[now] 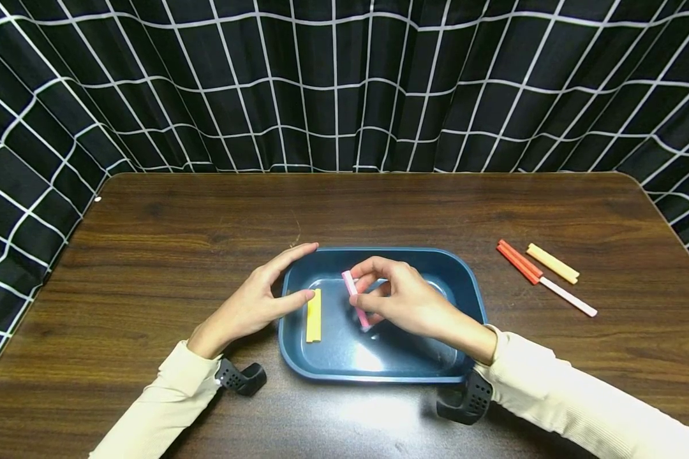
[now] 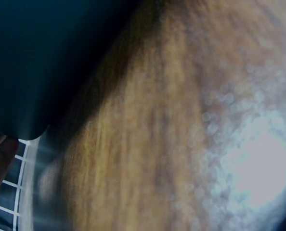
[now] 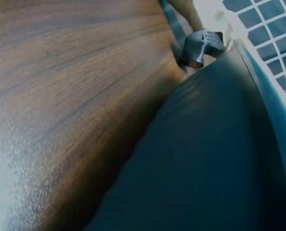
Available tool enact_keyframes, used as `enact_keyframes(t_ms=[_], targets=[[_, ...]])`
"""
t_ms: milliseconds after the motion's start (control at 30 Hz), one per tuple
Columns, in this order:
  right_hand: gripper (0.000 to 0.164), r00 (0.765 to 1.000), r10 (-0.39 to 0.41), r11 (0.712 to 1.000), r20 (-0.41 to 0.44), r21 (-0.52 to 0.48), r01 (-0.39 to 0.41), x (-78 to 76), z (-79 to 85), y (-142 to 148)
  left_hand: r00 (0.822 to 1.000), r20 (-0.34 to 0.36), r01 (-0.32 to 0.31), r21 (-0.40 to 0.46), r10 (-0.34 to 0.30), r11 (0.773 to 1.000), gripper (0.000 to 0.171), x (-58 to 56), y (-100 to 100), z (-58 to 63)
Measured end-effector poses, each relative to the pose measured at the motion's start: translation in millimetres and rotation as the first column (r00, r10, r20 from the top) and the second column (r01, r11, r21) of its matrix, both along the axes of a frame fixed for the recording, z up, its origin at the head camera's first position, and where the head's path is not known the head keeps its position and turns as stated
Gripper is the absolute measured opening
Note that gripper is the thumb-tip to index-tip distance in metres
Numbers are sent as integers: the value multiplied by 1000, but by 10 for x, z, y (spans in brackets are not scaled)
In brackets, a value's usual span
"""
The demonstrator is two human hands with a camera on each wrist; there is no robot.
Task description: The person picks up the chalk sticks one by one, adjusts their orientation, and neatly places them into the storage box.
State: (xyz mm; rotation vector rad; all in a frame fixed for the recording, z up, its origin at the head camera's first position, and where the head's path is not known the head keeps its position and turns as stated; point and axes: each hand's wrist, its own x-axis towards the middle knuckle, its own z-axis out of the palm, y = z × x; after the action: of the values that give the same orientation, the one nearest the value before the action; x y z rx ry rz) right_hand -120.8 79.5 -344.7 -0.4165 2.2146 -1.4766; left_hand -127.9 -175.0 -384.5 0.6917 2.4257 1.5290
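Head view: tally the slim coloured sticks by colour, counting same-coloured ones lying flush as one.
Yellow: 2, the bright yellow stick and the pale yellow stick
Pink: 2, the pink stick in the right hand and the pale pink stick
Red-orange: 1, the red-orange stick, possibly a pair
Total: 5

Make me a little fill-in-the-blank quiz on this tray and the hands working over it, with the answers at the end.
1. The right hand holds a ____ stick.
2. The tray is ____.
3. The yellow piece in it is nearer the ____ hand.
4. The black curtain has ____ lines.

Missing words: pink; blue; left; white.
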Motion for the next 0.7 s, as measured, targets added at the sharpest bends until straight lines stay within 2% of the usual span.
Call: enact_keyframes(t_ms=[400, 700], targets=[[36, 996, 30, 999, 82, 9, -31, -33, -19, -127, 1000, 8, -5, -16, 5, 1000, 68, -3, -7, 5], [37, 985, 10, 1000, 173, 20, -14, -40, -54, -245, 1000, 27, -1, -12, 1, 1000, 68, 5, -8, 5]])
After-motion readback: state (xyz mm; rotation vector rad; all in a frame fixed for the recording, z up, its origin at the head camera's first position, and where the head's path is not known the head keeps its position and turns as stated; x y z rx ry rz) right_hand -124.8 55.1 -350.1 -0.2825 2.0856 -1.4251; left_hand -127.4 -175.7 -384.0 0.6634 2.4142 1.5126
